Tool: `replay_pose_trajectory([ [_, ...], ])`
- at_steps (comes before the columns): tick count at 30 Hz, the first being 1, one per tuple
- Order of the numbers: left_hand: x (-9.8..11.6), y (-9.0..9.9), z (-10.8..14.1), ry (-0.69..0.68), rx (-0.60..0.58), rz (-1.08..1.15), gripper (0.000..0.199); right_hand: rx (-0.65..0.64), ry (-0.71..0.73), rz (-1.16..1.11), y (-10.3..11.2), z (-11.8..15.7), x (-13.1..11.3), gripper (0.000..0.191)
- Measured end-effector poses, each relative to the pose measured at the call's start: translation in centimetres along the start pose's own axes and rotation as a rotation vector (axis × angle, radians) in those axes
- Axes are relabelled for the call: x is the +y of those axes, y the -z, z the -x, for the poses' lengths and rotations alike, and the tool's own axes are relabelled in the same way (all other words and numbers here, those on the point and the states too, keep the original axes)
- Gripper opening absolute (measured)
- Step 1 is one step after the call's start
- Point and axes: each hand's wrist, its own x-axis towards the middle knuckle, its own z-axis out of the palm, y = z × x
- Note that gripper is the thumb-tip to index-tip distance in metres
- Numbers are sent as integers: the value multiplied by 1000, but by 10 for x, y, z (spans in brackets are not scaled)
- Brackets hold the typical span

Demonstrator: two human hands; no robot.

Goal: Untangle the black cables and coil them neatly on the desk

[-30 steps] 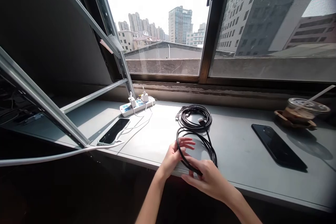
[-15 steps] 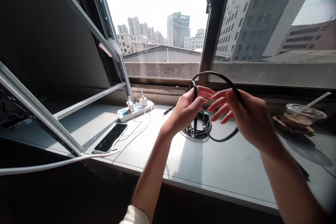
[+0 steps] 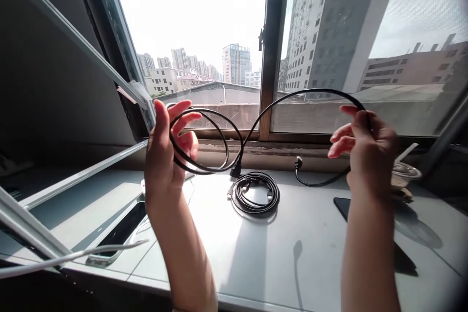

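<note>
A black cable [image 3: 300,91] arcs between my raised hands. My left hand [image 3: 166,148] holds its looped part, with the loops around the fingers, which are apart. At the right, my right hand [image 3: 369,139] pinches the cable between thumb and index finger, the other fingers loosely curled. From that hand a short length hangs down and ends in a connector [image 3: 299,162]. Another black connector [image 3: 236,169] hangs below the left loops. Under it, a coiled black cable [image 3: 256,209] lies on the white surface.
A phone [image 3: 122,229] with a white cable lies at the left beside metal frame bars [image 3: 87,168]. A plastic cup [image 3: 405,171] with a straw stands at the right. A dark flat object [image 3: 404,259] lies partly behind my right forearm. Windows [image 3: 266,58] rise behind.
My hands have moved wide apart, left hand leftward and right hand rightward, stretching the cable between them. The view has shifted, and the coil on the surface now shows fully.
</note>
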Motion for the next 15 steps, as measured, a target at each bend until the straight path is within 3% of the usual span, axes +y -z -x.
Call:
replay_pose_trajectory([
  [2, 0, -2, 6, -24, 31, -2, 40, 37, -2, -27, 7, -7, 4, 26],
  [5, -5, -1, 12, 25, -56, -95, 40, 114, 1, -100, 17, -15, 7, 22],
  [8, -17, 3, 7, 116, -129, -199, 53, 187, 29, -165, 22, -17, 5, 22],
  [11, -32, 3, -4, 164, -129, -308, 66, 263, 105, -143, 18, -13, -1, 24],
  [15, -50, 1, -18, 140, -51, -396, 51, 449, 277, 9, 14, -7, -7, 24],
])
